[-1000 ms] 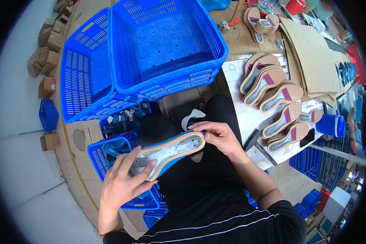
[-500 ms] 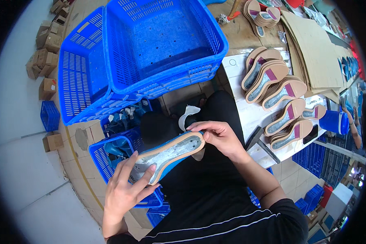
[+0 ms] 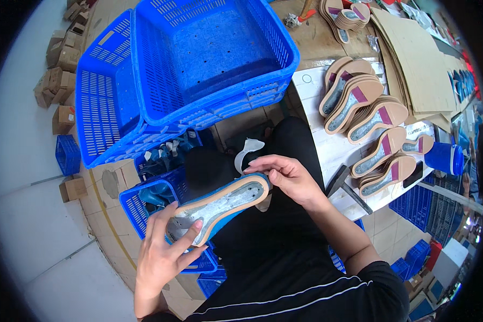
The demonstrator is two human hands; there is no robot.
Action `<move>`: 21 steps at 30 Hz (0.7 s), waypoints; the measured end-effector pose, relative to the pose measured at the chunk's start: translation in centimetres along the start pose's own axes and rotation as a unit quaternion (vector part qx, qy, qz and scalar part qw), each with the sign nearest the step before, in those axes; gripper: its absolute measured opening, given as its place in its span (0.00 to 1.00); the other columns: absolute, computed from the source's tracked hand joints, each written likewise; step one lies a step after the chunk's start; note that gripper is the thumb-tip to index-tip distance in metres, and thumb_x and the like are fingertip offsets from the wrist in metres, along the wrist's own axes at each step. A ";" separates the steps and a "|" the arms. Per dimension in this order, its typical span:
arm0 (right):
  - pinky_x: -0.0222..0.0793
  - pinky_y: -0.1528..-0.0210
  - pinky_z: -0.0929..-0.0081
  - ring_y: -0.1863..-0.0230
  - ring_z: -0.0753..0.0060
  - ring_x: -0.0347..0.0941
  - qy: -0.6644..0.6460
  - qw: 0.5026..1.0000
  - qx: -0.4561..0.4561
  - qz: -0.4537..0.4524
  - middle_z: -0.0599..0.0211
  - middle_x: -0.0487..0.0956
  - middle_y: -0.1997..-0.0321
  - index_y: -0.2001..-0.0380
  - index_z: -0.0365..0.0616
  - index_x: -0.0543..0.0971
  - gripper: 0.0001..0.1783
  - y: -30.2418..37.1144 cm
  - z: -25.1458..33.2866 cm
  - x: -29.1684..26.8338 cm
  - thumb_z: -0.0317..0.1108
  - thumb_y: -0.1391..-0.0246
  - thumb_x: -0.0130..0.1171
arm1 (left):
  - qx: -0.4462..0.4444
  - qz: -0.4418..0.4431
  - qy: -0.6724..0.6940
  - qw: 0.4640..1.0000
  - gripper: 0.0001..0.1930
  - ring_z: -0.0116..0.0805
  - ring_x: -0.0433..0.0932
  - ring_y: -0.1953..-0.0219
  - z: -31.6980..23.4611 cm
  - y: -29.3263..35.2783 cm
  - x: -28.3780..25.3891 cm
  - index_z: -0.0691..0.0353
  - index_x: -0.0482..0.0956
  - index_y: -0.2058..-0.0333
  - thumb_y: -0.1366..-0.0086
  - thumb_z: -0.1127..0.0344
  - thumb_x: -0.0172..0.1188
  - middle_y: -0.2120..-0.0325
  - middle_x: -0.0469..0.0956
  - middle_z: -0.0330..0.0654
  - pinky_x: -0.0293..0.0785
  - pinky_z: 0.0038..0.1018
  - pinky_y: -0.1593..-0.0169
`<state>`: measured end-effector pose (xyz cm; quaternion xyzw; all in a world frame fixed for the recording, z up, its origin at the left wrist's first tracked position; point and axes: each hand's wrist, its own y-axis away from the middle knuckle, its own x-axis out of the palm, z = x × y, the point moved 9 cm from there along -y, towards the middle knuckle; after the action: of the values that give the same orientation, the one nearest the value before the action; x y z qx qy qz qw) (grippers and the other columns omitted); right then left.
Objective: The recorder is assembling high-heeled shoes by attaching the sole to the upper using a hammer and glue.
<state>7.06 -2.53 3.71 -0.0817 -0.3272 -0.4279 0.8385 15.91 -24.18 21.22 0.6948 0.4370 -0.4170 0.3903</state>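
Observation:
A blue shoe last point(image 3: 228, 200) lies across both hands above my lap, its grey metal bottom facing up. A tan sole rim runs around that metal plate. My left hand point(image 3: 163, 244) grips the wide end, thumb and fingers spread over the plate and its edge. At the narrow end, my right hand point(image 3: 287, 180) bends its fingers around the tip, the thumb close to the rim. A white curved piece point(image 3: 248, 153) sits just beyond the right fingers; how it is attached is hidden. The underside of the last is out of sight.
Large blue crates point(image 3: 214, 102) stand ahead, with a smaller crate point(image 3: 124, 201) of blue lasts at left. On the white-topped table point(image 3: 319, 115) at right are stacked tan insoles point(image 3: 383, 119), a hammer point(image 3: 349, 190) and a blue jug point(image 3: 444, 158). Cardboard sheets point(image 3: 413, 59) lie beyond.
The right thumb has shifted slightly off the narrow end of the last, and the right fingers have lifted and moved slightly. The left hand keeps its hold.

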 end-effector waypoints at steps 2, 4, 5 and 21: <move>0.73 0.30 0.65 0.34 0.66 0.79 -0.001 1.000 -0.008 0.007 0.56 0.83 0.36 0.34 0.36 0.78 0.25 -0.1 0.2 0.2 0.38 0.27 0.63 | -0.002 0.006 0.002 1.000 0.33 0.58 0.76 0.42 0.1 0.0 0.0 0.40 0.88 0.44 0.52 0.60 0.86 0.36 0.71 0.55 0.84 0.47 0.48; 0.73 0.30 0.65 0.34 0.66 0.79 -0.002 1.000 -0.016 0.014 0.57 0.84 0.37 0.34 0.36 0.78 0.25 -0.2 0.4 0.2 0.38 0.28 0.64 | -0.004 0.012 0.004 1.000 0.33 0.58 0.76 0.43 0.2 0.0 0.1 0.40 0.88 0.44 0.52 0.60 0.86 0.37 0.71 0.55 0.84 0.47 0.48; 0.73 0.30 0.66 0.35 0.66 0.80 -0.008 1.000 -0.014 0.017 0.57 0.84 0.38 0.34 0.36 0.78 0.25 -0.2 0.4 0.3 0.37 0.29 0.65 | -0.001 0.011 0.000 1.000 0.33 0.58 0.75 0.43 0.1 0.0 0.1 0.40 0.88 0.44 0.53 0.61 0.86 0.37 0.71 0.55 0.84 0.46 0.49; 0.77 0.36 0.70 0.40 0.72 0.81 0.000 0.999 0.037 0.014 0.60 0.85 0.41 0.37 0.38 0.81 0.21 -0.2 -0.3 0.1 0.35 0.28 0.64 | -0.008 0.016 0.003 1.000 0.37 0.57 0.75 0.43 0.3 0.4 0.4 0.39 0.87 0.42 0.54 0.65 0.86 0.38 0.71 0.54 0.84 0.45 0.48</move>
<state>7.08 -2.80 3.54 -0.0546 -0.3416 -0.4041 0.8468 16.33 -24.44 20.81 0.6997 0.4304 -0.4051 0.4014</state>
